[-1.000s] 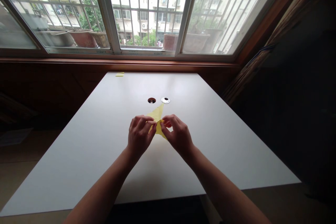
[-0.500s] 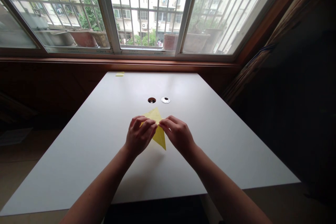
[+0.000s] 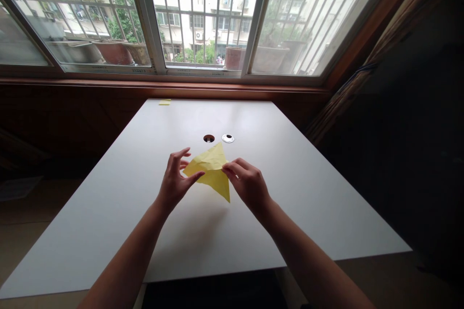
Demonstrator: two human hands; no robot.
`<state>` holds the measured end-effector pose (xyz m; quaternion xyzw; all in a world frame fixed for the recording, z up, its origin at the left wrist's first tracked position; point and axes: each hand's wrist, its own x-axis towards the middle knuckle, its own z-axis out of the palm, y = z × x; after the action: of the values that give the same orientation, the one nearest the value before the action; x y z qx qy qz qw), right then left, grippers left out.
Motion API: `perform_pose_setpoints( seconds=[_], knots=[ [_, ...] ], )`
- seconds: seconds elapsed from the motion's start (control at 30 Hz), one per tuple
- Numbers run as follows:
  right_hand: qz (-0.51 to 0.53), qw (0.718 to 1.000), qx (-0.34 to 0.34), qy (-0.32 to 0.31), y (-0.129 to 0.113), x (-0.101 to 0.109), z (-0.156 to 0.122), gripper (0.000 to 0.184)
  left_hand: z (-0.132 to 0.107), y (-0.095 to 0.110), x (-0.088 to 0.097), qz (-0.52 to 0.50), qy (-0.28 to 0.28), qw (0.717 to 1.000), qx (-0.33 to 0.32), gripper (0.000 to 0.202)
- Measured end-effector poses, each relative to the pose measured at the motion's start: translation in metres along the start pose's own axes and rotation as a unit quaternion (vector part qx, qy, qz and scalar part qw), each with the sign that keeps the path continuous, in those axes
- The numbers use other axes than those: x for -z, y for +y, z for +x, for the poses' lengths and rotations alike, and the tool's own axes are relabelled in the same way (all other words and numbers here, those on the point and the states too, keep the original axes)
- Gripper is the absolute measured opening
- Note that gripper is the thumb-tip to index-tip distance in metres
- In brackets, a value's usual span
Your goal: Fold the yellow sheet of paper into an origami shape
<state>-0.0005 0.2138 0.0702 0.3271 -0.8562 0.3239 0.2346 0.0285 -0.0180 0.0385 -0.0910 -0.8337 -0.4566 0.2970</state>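
A creased sheet of yellow paper [image 3: 210, 158] is held up above the white table, with one pointed corner upward and another hanging down. My right hand [image 3: 248, 178] pinches its right side between thumb and fingertips. At its left side, my left hand [image 3: 176, 176] has thumb and fingers spread apart around the paper's left corner. The left thumb overlaps the paper's near side; whether it presses on it I cannot tell.
The white table [image 3: 308, 203] has a round cable hole [image 3: 209, 138] beyond my hands, with a round cover [image 3: 228, 138] beside it. Small yellow strips [image 3: 165, 102] lie at the far left edge. A barred window [image 3: 203, 19] stands behind the table.
My left hand has let go of its pinch near the middle, opened, and moved left. More of the yellow paper shows now. My right hand keeps its pinch in nearly the same place.
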Motion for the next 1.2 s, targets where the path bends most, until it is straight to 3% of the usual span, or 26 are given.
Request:
perform_pose_setpoints(
  seconds=[0.2,0.5,0.63,0.83,1.03,1.2],
  knots=[
    [0.005,1.000,-0.008,0.002,0.002,-0.001,0.000,0.013,-0.004,-0.001,0.004,-0.173,-0.079,0.975,0.117,0.072],
    [0.037,0.999,-0.008,0.016,0.003,-0.001,0.000,0.014,0.000,-0.003,0.007,-0.253,-0.081,0.952,0.149,0.053],
    [0.042,0.999,-0.008,0.021,0.002,0.001,0.000,0.014,-0.002,-0.007,0.007,-0.225,-0.077,0.966,0.105,0.038],
    [0.039,0.999,-0.013,0.023,0.001,0.002,0.000,0.013,-0.003,-0.006,0.008,-0.071,-0.042,0.996,-0.026,0.020],
    [0.031,0.999,-0.008,0.024,-0.001,0.004,0.002,0.013,-0.002,-0.004,0.007,0.020,0.012,0.995,-0.099,0.013],
    [0.008,1.000,0.011,-0.002,-0.006,0.003,0.002,0.014,-0.002,0.004,0.003,0.144,-0.010,0.977,-0.157,0.026]
  ],
)
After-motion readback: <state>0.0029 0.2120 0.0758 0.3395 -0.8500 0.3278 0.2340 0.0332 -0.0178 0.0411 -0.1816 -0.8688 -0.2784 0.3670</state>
